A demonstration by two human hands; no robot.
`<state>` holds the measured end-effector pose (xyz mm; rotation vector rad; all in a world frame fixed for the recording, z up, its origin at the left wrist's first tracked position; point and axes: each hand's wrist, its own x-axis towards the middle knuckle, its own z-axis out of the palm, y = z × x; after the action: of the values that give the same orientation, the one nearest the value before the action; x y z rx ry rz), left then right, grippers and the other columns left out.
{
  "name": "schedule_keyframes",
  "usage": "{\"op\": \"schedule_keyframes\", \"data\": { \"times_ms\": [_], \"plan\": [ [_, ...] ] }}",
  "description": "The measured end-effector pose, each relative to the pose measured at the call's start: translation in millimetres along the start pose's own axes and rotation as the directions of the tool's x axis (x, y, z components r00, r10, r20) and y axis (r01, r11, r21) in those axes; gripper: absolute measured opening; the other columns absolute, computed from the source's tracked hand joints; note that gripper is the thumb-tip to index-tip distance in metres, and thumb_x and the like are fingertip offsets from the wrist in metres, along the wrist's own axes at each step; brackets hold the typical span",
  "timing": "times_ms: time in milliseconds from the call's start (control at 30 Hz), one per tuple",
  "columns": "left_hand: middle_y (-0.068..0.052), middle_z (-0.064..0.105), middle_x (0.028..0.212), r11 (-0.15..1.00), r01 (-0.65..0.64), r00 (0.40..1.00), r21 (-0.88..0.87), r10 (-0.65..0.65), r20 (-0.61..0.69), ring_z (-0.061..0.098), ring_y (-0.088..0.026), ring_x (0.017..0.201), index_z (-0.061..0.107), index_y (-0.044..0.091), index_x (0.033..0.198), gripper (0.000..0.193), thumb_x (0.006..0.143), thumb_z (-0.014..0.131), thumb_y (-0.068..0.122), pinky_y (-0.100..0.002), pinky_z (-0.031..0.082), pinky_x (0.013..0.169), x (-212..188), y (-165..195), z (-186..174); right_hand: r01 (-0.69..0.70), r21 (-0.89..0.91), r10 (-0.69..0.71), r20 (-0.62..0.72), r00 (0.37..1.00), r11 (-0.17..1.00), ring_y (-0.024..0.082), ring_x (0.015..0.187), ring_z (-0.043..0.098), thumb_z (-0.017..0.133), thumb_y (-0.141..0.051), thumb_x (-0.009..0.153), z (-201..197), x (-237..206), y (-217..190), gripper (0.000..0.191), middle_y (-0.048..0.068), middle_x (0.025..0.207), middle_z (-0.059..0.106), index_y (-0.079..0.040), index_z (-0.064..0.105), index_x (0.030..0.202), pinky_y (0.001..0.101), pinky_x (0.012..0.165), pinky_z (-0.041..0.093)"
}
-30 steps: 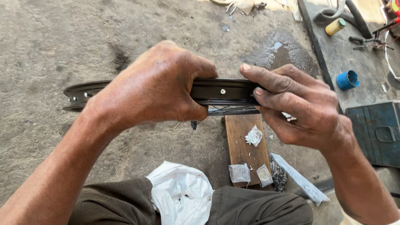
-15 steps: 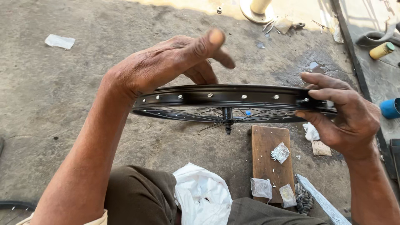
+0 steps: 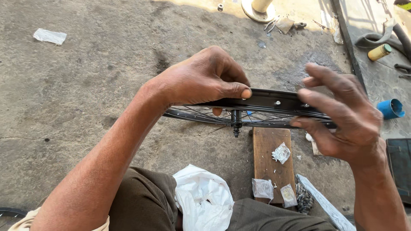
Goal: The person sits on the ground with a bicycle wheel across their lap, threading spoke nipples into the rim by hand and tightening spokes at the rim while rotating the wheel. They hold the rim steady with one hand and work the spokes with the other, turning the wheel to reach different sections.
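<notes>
A black spoked bicycle wheel (image 3: 274, 102) is held edge-on above the concrete floor, its hub (image 3: 236, 121) hanging below the rim. My left hand (image 3: 201, 79) grips the rim from above, thumb pressed on its near face and fingers wrapped over the far side. My right hand (image 3: 342, 115) is at the rim's right part with fingers spread; its fingertips rest on or just off the rim, and I cannot tell if they grip it.
A wooden block (image 3: 272, 164) with small plastic packets (image 3: 281, 152) lies below the wheel. A white plastic bag (image 3: 203, 199) rests on my lap. A blue cup (image 3: 390, 108) and a yellow can (image 3: 379, 52) stand at right. Scattered tools (image 3: 278, 23) lie at the top.
My left hand has closed onto the rim, where before its fingers were lifted above it. My right hand has loosened and spread its fingers. The wheel has shifted slightly.
</notes>
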<state>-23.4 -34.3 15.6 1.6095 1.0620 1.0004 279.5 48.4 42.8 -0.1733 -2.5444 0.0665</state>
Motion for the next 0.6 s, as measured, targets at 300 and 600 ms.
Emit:
{"op": "schedule_keyframes", "data": {
  "times_ms": [300, 600],
  "plan": [
    [-0.006, 0.071, 0.063, 0.989, -0.14, 0.99, 0.039, 0.141, -0.009, 0.063, -0.008, 0.047, 0.081, -0.001, 0.096, 0.034, 0.092, 0.076, 0.032, -0.023, 0.051, 0.04, 10.9, -4.1, 3.8, 0.106, -0.067, -0.094, 0.166, 0.982, 0.992, 0.035, 0.109, 0.071, 0.084, -0.012, 0.078, -2.9, 20.3, -6.2, 0.04, 0.024, 0.135, 0.063, -0.006, 0.069, 0.115, 0.0393, 0.086, 0.064],
    [-0.006, 0.066, 0.056, 0.983, -0.075, 0.994, 0.169, 0.087, -0.063, 0.061, -0.01, 0.04, 0.08, 0.001, 0.085, 0.037, 0.088, 0.078, 0.037, -0.025, 0.05, 0.035, 25.7, -8.2, 8.4, 0.142, -0.089, -0.117, 0.239, 0.964, 0.986, 0.034, 0.103, 0.072, 0.077, 0.002, 0.081, 2.7, 48.0, -1.4, 0.024, 0.024, 0.132, 0.068, 0.004, 0.066, 0.102, 0.0391, 0.079, 0.063]
  ]
}}
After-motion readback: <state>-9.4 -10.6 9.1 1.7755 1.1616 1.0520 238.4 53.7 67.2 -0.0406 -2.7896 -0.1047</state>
